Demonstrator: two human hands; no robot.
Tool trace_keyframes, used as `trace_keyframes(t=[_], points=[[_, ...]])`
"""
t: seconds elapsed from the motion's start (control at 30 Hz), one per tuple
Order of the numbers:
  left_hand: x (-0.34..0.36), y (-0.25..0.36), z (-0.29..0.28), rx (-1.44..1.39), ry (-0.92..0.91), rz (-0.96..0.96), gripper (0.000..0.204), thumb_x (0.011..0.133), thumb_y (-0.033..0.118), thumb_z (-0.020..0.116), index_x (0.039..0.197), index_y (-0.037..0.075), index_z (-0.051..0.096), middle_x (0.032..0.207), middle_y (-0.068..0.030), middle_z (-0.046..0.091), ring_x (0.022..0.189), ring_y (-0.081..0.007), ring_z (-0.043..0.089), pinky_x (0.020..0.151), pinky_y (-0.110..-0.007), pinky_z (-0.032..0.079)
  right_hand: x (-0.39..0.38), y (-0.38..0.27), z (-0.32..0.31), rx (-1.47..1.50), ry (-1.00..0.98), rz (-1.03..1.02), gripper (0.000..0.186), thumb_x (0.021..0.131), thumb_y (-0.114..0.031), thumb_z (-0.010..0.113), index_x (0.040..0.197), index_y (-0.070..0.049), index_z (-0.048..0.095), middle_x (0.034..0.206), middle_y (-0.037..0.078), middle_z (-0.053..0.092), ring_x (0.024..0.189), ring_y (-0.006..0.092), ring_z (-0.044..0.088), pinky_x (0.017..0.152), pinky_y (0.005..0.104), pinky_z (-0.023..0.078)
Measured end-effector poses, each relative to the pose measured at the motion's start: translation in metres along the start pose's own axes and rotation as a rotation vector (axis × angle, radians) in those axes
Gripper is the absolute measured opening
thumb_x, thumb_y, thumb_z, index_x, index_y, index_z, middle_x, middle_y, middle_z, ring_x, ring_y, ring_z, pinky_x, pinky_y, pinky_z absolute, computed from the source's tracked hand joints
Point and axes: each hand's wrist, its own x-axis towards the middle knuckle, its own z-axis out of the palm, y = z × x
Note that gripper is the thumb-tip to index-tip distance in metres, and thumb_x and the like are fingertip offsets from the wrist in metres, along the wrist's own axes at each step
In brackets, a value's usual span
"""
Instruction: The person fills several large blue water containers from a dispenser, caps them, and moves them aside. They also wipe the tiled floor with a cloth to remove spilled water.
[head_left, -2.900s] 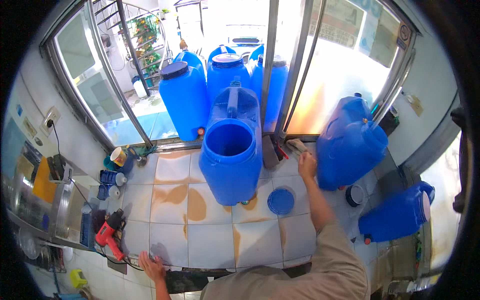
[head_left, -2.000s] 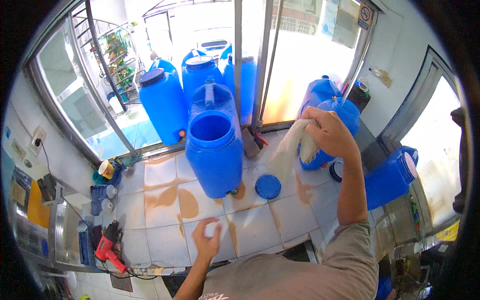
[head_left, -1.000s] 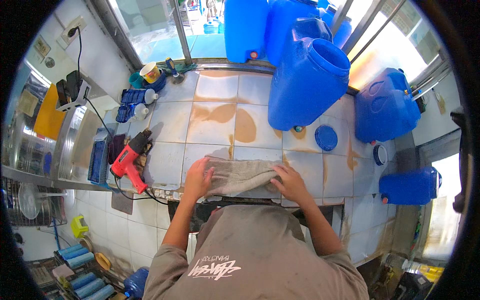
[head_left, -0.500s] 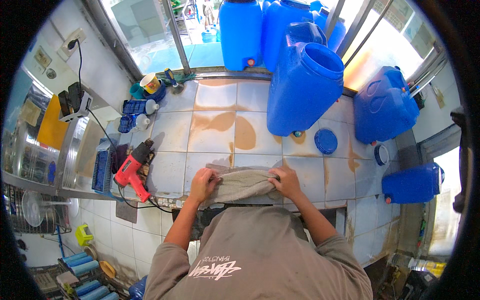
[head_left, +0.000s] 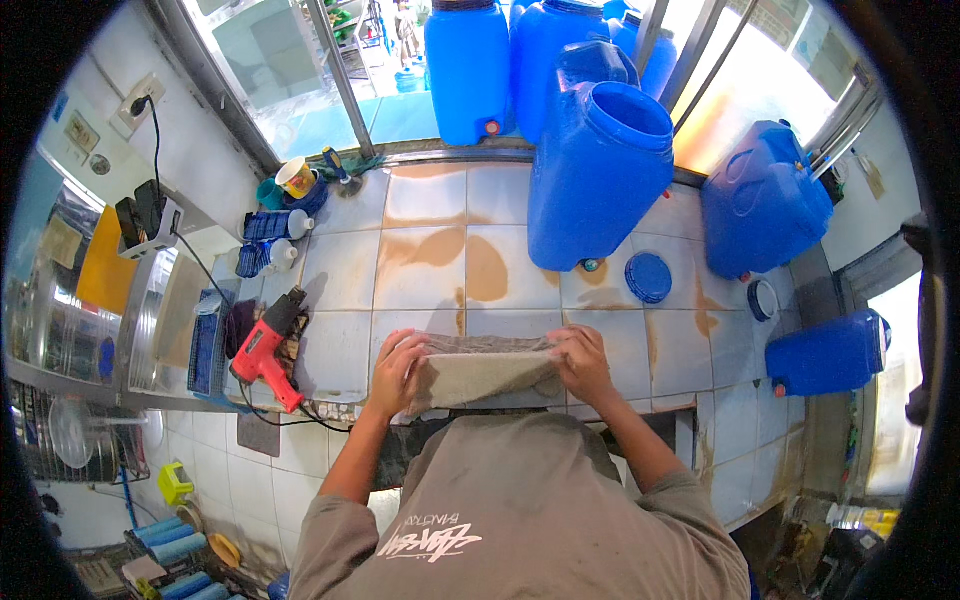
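Observation:
A folded grey-beige cloth (head_left: 485, 382) stretches between my two hands at the front edge of the tiled counter. Its upper edge (head_left: 480, 344) looks thin, wrinkled and partly see-through. My left hand (head_left: 398, 368) grips the cloth's left end, its fingers bent over the top corner. At the right end, my right hand (head_left: 584, 364) pinches the other corner. Both thumbs are partly hidden. The lower part of the cloth hangs close to my shirt front.
Left on the counter lies a red heat gun (head_left: 268, 352) with a black cord, beside a blue basket (head_left: 207, 345). A large open blue jerrycan (head_left: 598, 185) stands far right of centre, near a round blue lid (head_left: 649, 278). More blue containers (head_left: 768, 200) line the right side. Brown stains mark the tiles (head_left: 488, 265).
The cloth, bunched and rolled before, is now pulled flatter and straighter between my hands. Both hands have turned slightly, with their fingers higher on its top edge.

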Motion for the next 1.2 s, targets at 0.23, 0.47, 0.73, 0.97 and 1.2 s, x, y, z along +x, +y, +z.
trace_keyframes(t=[0.23, 0.47, 0.73, 0.97, 1.2], points=[[0.049, 0.061, -0.113, 0.005, -0.114, -0.097, 0.016, 0.083, 0.011, 0.083, 0.088, 0.005, 0.069, 0.082, -0.0121, 0.064, 0.076, -0.0263, 0.064, 0.064, -0.037, 0.049, 0.057, -0.07, -0.12, 0.113, -0.462, 0.165, 0.027, 0.092, -0.03, 0.073, 0.104, -0.006, 0.065, 0.097, 0.014, 0.069, 0.095, 0.0377, 0.067, 0.082, 0.0439, 0.054], [0.117, 0.117, -0.212, -0.058, -0.637, -0.104, 0.024, 0.075, 0.013, 0.088, 0.093, 0.006, 0.073, 0.077, -0.0081, 0.062, 0.072, -0.0229, 0.063, 0.061, -0.033, 0.047, 0.112, -0.114, -0.203, 0.175, -0.849, 0.036, 0.027, 0.086, -0.024, 0.078, 0.103, -0.005, 0.067, 0.09, 0.013, 0.066, 0.089, 0.0353, 0.067, 0.078, 0.0434, 0.052], [0.129, 0.14, -0.275, -0.19, -0.244, -0.041, 0.024, 0.068, 0.012, 0.091, 0.084, 0.007, 0.075, 0.082, -0.0061, 0.069, 0.074, -0.0163, 0.068, 0.07, -0.027, 0.054, 0.14, -0.131, -0.256, 0.471, -0.636, -0.088, 0.029, 0.079, -0.018, 0.085, 0.1, -0.007, 0.069, 0.09, 0.01, 0.07, 0.084, 0.0273, 0.07, 0.07, 0.0379, 0.053], [0.151, 0.041, -0.205, -0.027, -0.273, -0.364, 0.022, 0.08, 0.014, 0.086, 0.091, 0.001, 0.073, 0.079, -0.0054, 0.072, 0.075, -0.0109, 0.065, 0.07, -0.029, 0.054, 0.168, -0.039, -0.134, 0.309, -0.409, 0.242, 0.019, 0.089, -0.019, 0.08, 0.088, -0.003, 0.07, 0.081, -0.005, 0.061, 0.077, 0.0044, 0.053, 0.066, 0.0248, 0.045], [0.087, -0.025, -0.126, -0.041, -0.345, -0.378, 0.008, 0.089, 0.011, 0.074, 0.094, 0.005, 0.075, 0.085, -0.0095, 0.075, 0.078, -0.0232, 0.07, 0.074, -0.036, 0.055, 0.107, 0.014, -0.039, 0.263, -0.312, 0.398, 0.012, 0.086, -0.012, 0.081, 0.093, -0.005, 0.074, 0.082, 0.0, 0.068, 0.081, 0.009, 0.061, 0.07, 0.0265, 0.049]])
